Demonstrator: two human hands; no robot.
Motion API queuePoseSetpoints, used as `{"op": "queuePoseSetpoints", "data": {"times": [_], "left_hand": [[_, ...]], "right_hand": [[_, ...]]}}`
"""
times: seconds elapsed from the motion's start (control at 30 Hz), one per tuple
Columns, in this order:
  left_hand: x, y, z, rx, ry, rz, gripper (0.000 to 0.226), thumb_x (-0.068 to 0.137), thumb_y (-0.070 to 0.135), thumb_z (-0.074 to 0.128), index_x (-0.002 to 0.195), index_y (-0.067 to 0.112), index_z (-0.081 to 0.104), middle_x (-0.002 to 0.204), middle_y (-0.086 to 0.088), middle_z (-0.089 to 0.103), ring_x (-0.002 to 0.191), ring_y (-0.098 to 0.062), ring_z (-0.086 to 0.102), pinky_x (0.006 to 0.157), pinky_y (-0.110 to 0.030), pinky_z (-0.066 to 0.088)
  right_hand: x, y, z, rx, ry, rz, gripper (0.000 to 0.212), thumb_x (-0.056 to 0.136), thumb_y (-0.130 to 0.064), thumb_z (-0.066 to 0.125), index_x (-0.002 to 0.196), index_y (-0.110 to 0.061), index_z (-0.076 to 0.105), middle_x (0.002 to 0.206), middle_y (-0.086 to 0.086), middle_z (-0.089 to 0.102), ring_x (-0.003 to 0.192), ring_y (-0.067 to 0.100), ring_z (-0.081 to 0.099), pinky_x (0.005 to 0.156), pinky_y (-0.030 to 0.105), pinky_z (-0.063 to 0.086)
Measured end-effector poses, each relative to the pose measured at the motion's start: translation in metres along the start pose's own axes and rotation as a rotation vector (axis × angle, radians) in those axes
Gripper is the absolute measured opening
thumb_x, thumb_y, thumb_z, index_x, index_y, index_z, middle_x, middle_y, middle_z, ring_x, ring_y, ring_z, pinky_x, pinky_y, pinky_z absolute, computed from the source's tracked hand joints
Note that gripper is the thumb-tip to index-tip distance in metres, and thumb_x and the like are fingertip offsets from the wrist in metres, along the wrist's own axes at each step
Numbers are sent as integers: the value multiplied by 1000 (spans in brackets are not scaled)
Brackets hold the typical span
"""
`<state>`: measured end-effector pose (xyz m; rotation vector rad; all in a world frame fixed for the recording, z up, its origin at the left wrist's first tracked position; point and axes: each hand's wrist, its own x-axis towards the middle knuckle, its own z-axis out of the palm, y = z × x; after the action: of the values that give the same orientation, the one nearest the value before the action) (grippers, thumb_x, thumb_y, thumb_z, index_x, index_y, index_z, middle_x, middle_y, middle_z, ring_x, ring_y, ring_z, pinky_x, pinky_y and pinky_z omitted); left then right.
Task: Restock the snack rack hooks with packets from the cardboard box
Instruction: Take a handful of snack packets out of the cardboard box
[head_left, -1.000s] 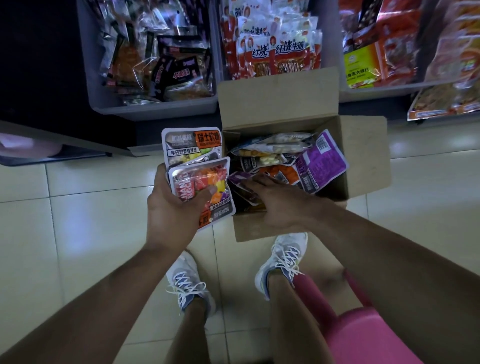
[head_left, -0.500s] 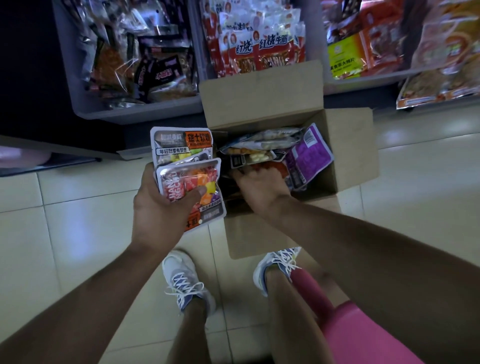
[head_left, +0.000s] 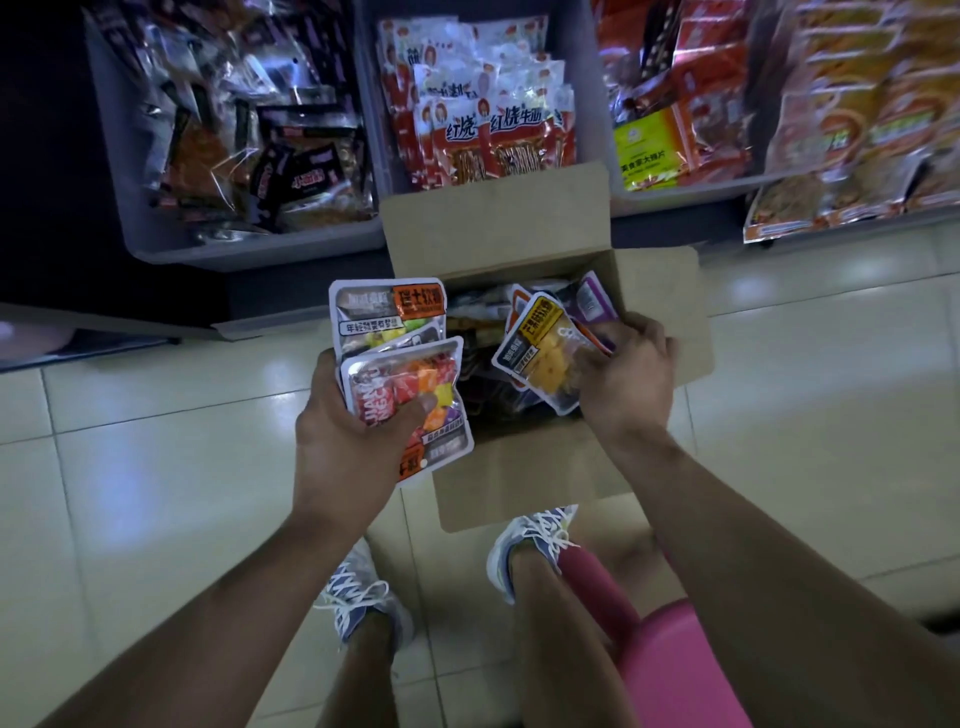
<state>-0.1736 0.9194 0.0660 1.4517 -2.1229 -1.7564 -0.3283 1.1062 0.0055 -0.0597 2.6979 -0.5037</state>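
Box: the cardboard box (head_left: 657, 306) sits on the floor in the middle, flaps open, right in front of the rack.
Packets in box: a heap of snack packets (head_left: 485, 332) lies inside, and a purple one (head_left: 592, 301) sticks up at the far right.
Yellow packet: a packet (head_left: 540, 353) with yellow sweets is tilted above the box.
Right hand: the right hand (head_left: 623, 374) grips the yellow packet by its right edge, fingers curled round it.
Left hand: the left hand (head_left: 353, 431) grips two packets to the left of the box, thumb pressed on the top one.
Top packet: the near one (head_left: 410, 395) shows red, orange and yellow sweets.
Back packet: the far one (head_left: 389, 317) peeks out behind it, with an orange label.
Rack: grey bins (head_left: 171, 244) full of snacks stand at the far side.
Red packs: red packs (head_left: 493, 135) fill the middle bin, just behind the box.
Floor: pale shiny tiles (head_left: 156, 467).
Shoes: two blue shoes with white laces (head_left: 530, 540) stand near the box.
Pink thing: something pink (head_left: 670, 665) is at the near right; I cannot tell what it is.
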Motion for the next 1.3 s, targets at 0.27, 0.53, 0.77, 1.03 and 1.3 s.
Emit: {"op": "queuePoseSetpoints", "data": {"times": [0.27, 0.53, 0.77, 1.03, 1.3], "left_hand": [[5, -3, -2, -35, 9, -12, 54, 82, 6, 86, 118, 28, 53, 98, 25, 63, 77, 28, 61, 60, 4, 44], [6, -12, -13, -61, 100, -67, 51, 82, 5, 86, 114, 28, 55, 97, 24, 64, 75, 25, 63, 59, 2, 45], [6, -3, -29, -44, 113, -54, 52, 81, 9, 87, 119, 25, 56, 99, 23, 65, 75, 26, 62, 62, -1, 47], [-5, 59, -48, -25, -43, 75, 45, 82, -6, 82, 122, 3, 62, 109, -1, 73, 79, 18, 67, 68, -3, 50], [-88, 170, -88, -323, -290, -45, 17, 95, 37, 73, 109, 29, 78, 110, -1, 81, 106, -26, 77, 91, -43, 60]], "right_hand": [[8, -10, 15, 68, -51, 113, 22, 95, -28, 65, 116, -25, 70, 131, 10, 50, 120, 35, 43, 101, 36, 37], [14, -15, 14, -27, -144, 88, 22, 101, -31, 58, 118, -18, 63, 107, 10, 71, 91, 28, 62, 75, 32, 42], [-28, -4, -29, 81, -9, 15, 20, 103, -37, 53, 105, -18, 57, 89, 8, 68, 81, 35, 64, 66, 38, 47], [-118, -39, -151, 891, -141, 96, 8, 92, -24, 69, 96, -23, 76, 89, -3, 80, 81, 12, 76, 68, 26, 61], [-195, -113, -228, 1089, -295, 291, 10, 94, -24, 71, 94, -20, 80, 94, 17, 78, 91, 38, 74, 91, 54, 58]]}}
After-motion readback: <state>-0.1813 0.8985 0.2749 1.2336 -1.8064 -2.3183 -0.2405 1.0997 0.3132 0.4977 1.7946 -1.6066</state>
